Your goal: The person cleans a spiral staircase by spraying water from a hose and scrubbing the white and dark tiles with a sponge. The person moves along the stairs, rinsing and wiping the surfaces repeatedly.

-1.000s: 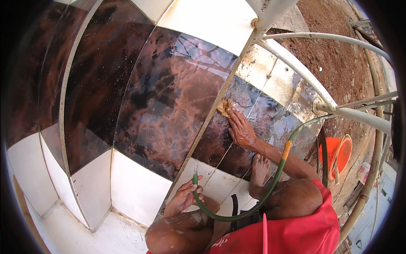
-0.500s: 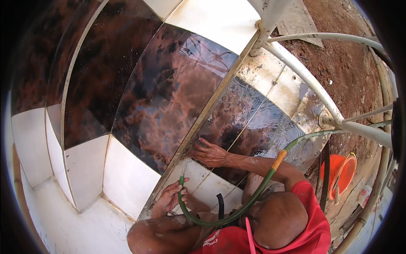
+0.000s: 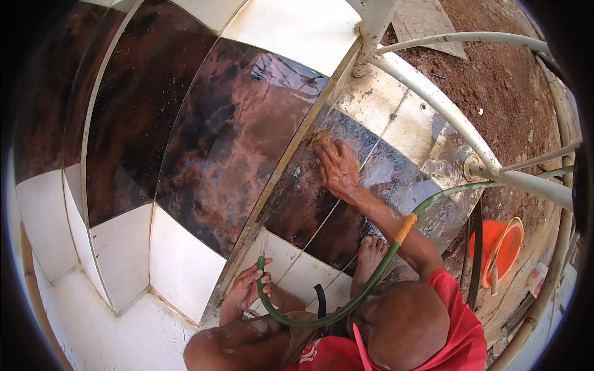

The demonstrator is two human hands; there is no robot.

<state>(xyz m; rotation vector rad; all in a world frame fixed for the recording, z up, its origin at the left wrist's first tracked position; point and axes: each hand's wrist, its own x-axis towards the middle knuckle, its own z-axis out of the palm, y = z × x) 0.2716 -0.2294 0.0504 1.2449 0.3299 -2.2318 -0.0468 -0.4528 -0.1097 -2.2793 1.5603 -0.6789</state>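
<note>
My left hand (image 3: 250, 283) grips a green hose (image 3: 334, 318) just behind its open end. A thin stream of water leaves that end toward the white tiles. The hose loops over my leg and runs off to the right, with an orange wrap (image 3: 405, 229) around one part. My right hand (image 3: 339, 167) is stretched out on the wet, dark brown marbled floor tiles (image 3: 303, 216), near the raised edge. Its curled fingers press on something small and tan (image 3: 322, 137) whose kind I cannot make out.
A dark tiled step face (image 3: 247, 130) bordered by white tiles rises at left. White metal railing pipes (image 3: 439, 111) curve along the right. Beyond them lie reddish soil (image 3: 489, 99) and an orange bucket (image 3: 510, 247) with a handled tool. My bare foot (image 3: 371, 253) rests on the tiles.
My right hand has slid away from me along the tiles' raised edge, and its arm reaches farther out. My left hand still holds the hose in about the same place.
</note>
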